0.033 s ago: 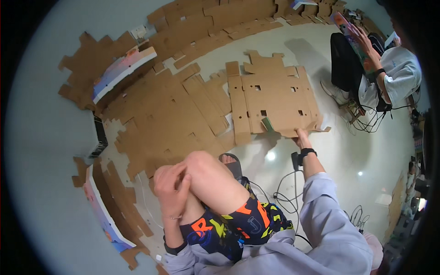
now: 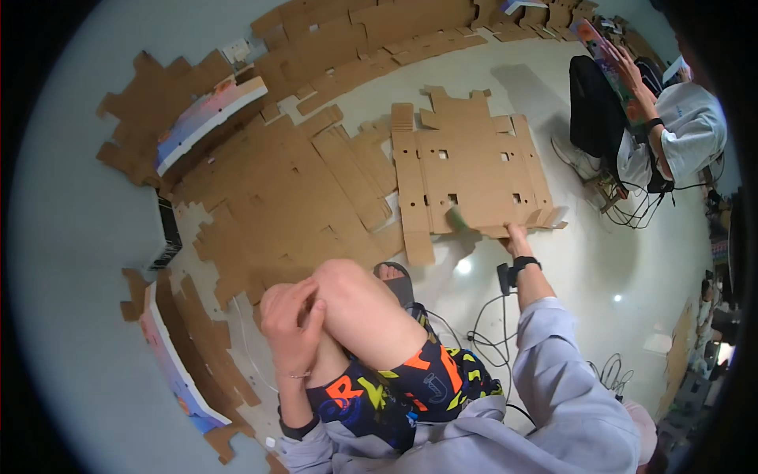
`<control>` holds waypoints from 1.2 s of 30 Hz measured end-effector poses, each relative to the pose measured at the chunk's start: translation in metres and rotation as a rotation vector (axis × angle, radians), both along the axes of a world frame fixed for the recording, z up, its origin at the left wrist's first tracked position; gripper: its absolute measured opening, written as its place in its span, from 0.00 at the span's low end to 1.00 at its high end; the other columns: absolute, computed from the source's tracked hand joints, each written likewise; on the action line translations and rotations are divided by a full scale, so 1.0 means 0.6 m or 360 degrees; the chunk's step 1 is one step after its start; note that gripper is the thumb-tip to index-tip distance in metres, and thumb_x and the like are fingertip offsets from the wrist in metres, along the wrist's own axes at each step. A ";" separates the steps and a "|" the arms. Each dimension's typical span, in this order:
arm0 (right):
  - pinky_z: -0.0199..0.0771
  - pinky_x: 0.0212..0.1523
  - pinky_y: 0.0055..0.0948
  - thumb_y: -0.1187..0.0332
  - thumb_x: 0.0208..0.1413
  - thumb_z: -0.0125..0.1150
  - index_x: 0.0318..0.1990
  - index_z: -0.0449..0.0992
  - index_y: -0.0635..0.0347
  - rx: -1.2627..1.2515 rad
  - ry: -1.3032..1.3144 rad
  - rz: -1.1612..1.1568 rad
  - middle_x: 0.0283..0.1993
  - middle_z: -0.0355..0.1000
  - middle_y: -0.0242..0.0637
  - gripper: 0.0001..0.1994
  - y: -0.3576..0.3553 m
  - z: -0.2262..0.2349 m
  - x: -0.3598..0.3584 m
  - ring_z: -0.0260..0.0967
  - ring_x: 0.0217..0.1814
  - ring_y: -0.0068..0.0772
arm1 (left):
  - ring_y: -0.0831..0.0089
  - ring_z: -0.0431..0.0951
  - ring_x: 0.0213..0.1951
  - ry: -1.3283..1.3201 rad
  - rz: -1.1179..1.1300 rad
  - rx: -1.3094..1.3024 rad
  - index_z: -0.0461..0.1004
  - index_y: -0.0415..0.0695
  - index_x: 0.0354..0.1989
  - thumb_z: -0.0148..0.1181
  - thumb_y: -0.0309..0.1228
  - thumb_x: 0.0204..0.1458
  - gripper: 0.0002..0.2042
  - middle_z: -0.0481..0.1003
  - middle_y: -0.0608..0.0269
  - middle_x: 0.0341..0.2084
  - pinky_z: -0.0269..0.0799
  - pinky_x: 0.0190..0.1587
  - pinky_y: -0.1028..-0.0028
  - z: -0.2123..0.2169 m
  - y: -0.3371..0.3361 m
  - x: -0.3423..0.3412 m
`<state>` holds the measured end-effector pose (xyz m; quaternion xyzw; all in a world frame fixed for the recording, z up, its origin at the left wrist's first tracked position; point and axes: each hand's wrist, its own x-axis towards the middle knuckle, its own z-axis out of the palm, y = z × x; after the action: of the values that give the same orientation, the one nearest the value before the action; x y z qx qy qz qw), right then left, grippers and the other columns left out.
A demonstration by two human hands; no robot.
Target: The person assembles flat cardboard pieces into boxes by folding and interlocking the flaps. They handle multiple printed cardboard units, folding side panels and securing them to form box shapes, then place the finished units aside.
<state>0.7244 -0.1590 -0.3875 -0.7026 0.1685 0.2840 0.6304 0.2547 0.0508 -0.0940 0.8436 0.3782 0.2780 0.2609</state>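
My right hand (image 2: 517,240) is closed on the near edge of a flat, unfolded cardboard box (image 2: 474,178) with square cutouts and several flaps. Its fingertips are partly hidden by the board. Just left of that hand, a small green strip (image 2: 456,219) stands out at the cardboard's near edge, blurred by motion. A long side panel (image 2: 412,201) of the box reaches toward me on the left. Resting on my bent knees, my left hand (image 2: 294,316) holds nothing, with its fingers stretched out and loosely apart.
Flattened cardboard (image 2: 268,189) covers the floor to the left. Printed white-edged panels (image 2: 213,122) lean along the wall. A co-worker (image 2: 671,118) sits at the right, holding a colourful panel (image 2: 592,39). Black cables (image 2: 489,340) lie on the floor by my right arm.
The side panel's near end has come slightly closer to me, and the green strip has shifted slightly left and nearer. My right hand keeps its grip; my left hand stays on my knees.
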 end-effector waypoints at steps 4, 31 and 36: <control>0.78 0.35 0.46 0.72 0.48 0.60 0.57 0.66 0.57 -0.0065 -0.0168 -0.0096 0.48 0.72 0.40 0.25 -0.030 -0.035 0.003 0.73 0.46 0.42 | 0.55 0.76 0.42 0.0038 -0.0091 0.0124 0.79 0.40 0.36 0.65 0.28 0.43 0.10 0.79 0.56 0.38 0.68 0.50 0.61 -0.003 0.000 0.004; 0.72 0.53 0.37 0.58 0.44 0.68 0.53 0.72 0.67 -0.0553 -0.0515 0.1362 0.47 0.75 0.51 0.30 0.286 -0.169 -0.280 0.73 0.50 0.51 | 0.59 0.77 0.41 0.0184 -0.0085 0.0123 0.79 0.42 0.36 0.68 0.28 0.37 0.14 0.78 0.58 0.40 0.70 0.49 0.64 0.002 0.003 -0.008; 0.71 0.54 0.36 0.57 0.45 0.69 0.54 0.70 0.72 -0.1159 -0.0878 0.1634 0.52 0.74 0.54 0.32 0.302 -0.134 -0.296 0.72 0.55 0.46 | 0.59 0.77 0.41 0.0197 -0.0032 0.0069 0.79 0.42 0.36 0.69 0.27 0.35 0.15 0.78 0.59 0.40 0.70 0.50 0.64 0.003 0.004 -0.012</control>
<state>0.5465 0.0224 -0.4679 -0.9072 -0.2676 0.2827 0.1597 0.2477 0.0533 -0.0919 0.8684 0.3789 0.2307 0.2215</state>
